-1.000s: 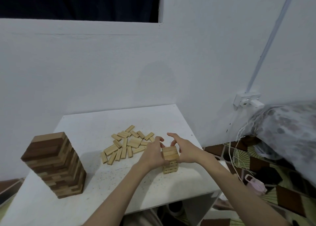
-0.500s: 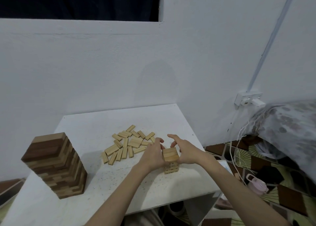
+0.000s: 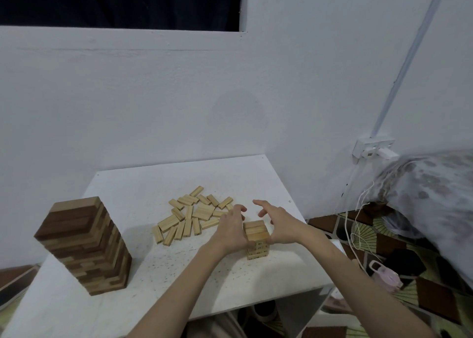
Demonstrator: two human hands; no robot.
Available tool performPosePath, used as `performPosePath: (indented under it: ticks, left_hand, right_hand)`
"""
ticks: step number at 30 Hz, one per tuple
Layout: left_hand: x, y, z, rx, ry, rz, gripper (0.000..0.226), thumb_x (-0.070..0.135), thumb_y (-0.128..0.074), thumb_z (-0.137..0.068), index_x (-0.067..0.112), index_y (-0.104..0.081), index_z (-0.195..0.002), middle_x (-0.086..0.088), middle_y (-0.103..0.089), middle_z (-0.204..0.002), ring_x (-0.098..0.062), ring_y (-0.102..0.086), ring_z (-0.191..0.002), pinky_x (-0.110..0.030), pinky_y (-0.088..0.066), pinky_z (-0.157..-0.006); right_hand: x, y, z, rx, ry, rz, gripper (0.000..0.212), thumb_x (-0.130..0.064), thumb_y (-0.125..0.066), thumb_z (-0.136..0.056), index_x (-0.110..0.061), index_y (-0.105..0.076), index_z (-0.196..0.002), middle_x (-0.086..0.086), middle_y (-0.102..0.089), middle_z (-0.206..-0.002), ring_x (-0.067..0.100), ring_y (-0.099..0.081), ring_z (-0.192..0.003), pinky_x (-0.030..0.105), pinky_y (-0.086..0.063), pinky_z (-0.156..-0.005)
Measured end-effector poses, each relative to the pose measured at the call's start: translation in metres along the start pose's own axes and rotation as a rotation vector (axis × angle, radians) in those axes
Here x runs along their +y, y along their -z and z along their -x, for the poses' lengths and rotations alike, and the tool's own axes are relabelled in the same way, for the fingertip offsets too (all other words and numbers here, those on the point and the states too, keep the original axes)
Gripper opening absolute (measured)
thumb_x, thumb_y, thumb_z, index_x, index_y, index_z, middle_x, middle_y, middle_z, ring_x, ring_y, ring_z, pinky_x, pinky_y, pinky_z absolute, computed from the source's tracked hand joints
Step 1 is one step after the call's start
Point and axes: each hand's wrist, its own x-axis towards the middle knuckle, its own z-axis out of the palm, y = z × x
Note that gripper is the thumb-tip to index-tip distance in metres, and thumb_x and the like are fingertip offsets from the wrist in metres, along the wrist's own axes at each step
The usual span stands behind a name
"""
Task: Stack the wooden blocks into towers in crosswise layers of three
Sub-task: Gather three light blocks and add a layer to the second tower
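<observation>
A white table (image 3: 143, 184) pushed into the corner of a pale painted wall, and right at its near right edge stands the small pale tower (image 3: 256, 239), a few layers high, its top layer of three blocks running across the one beneath. Both hands bracket it: the left hand (image 3: 229, 229) has its palm against the tower's left face, the right hand (image 3: 279, 223) its palm against the right face, fingers of both straight and a little spread, reaching past the stack, with nothing pinched and no block carried. This looks like the squaring-up step, and the way to do it well is an even, gentle press from both sides at once, palms flat and parallel, so the layers line up without the lower ones sliding; push from one side only and this light stack could skate toward the table edge, which is near. Both forearms come in low from the bottom of the view, wrists about level with the tower's upper layers. Just behind the left hand lies the scatter of loose blocks (image 3: 190, 216), flat on the table, the supply for the next layers. Well apart on the left stands the tall dark tower (image 3: 83, 245), many layers high and upright.
</observation>
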Motion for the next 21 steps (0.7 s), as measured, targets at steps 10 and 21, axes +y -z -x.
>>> performPosePath:
  ticks: [10,21]
  left_hand:
    - [0.012,0.022,0.002,0.020,0.614,1.110,0.040,0.028,-0.045,-0.098,-0.001,-0.038,-0.125,-0.020,-0.048,-0.110,-0.031,-0.052,-0.094,-0.037,-0.046,-0.079]
    - [0.041,0.038,0.018,-0.200,0.680,1.401,0.094,0.067,-0.007,-0.091,-0.010,-0.001,-0.145,-0.022,-0.020,-0.151,-0.028,-0.022,-0.140,-0.040,-0.023,-0.108]
  right_hand:
    - [0.001,0.010,-0.003,0.127,-0.260,-0.557,0.062,-0.046,-0.044,-0.097,-0.013,-0.026,-0.147,0.010,-0.048,-0.129,0.025,-0.051,-0.118,0.035,-0.043,-0.101]
    - [-0.015,0.012,-0.008,-0.048,-0.483,-0.838,0.108,-0.083,-0.015,-0.079,-0.002,-0.006,-0.151,0.027,-0.046,-0.127,0.036,-0.053,-0.114,0.042,-0.036,-0.105]
